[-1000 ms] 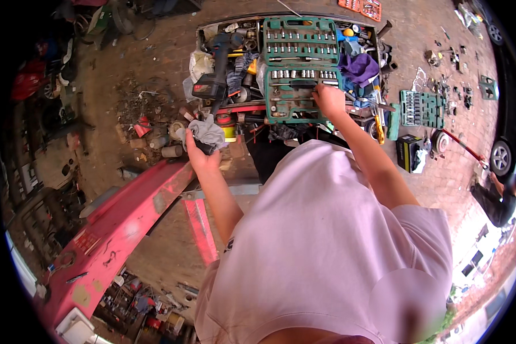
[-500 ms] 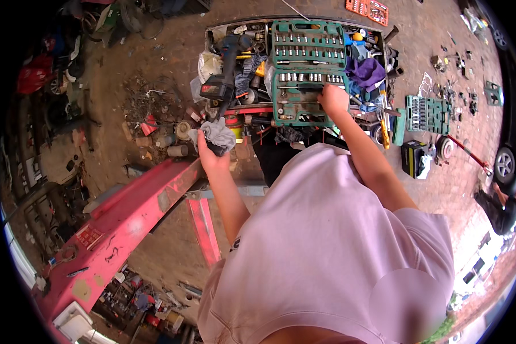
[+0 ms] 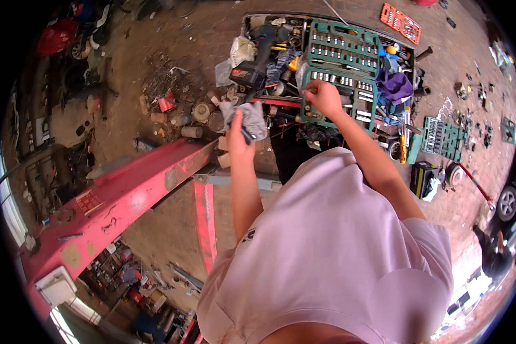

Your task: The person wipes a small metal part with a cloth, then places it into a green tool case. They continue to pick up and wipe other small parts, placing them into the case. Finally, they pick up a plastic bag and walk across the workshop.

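Our left hand (image 3: 240, 140) is raised at the end of a nearly upright forearm, its grip closed around a crumpled gray cloth (image 3: 253, 116) with a dark object (image 3: 247, 135) against it. Our right arm slants up and to the left, elbow bent, and the right hand (image 3: 325, 99) is over the left part of the lower half of the open green socket case (image 3: 347, 30). Its fingers are curled with the tips close together, a narrow grip; we cannot tell whether anything is between them.

A second ago our right hand was at the right part of that lower half; it has since shifted left, uncovering sockets there. The cloth now looks more spread above our left fingers. Our whole view has swung, so the case and the red beam (image 3: 126, 195) appear displaced.
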Available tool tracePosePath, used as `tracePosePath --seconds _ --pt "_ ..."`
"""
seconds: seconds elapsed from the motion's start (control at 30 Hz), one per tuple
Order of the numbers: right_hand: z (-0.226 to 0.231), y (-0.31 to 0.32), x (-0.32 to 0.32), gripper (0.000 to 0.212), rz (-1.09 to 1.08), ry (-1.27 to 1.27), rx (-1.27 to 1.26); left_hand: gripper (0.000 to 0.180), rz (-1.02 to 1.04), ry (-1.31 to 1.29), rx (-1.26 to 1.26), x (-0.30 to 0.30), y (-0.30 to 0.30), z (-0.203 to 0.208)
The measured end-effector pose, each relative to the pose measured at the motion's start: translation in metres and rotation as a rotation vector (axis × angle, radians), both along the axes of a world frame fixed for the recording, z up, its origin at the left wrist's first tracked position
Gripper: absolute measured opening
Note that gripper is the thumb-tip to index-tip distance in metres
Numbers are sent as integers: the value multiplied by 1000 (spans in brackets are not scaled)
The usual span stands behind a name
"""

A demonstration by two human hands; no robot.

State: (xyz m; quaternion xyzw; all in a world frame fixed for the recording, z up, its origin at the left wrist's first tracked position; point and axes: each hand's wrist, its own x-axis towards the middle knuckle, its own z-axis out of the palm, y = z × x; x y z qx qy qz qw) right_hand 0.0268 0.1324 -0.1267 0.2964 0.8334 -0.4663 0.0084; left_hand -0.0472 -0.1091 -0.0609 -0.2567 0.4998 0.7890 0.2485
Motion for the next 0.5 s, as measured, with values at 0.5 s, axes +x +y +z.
tracePosePath --seconds 0.5 --pt "129 -28 27 14 126 265 -729 32 -822 391 -131 33 48 65"
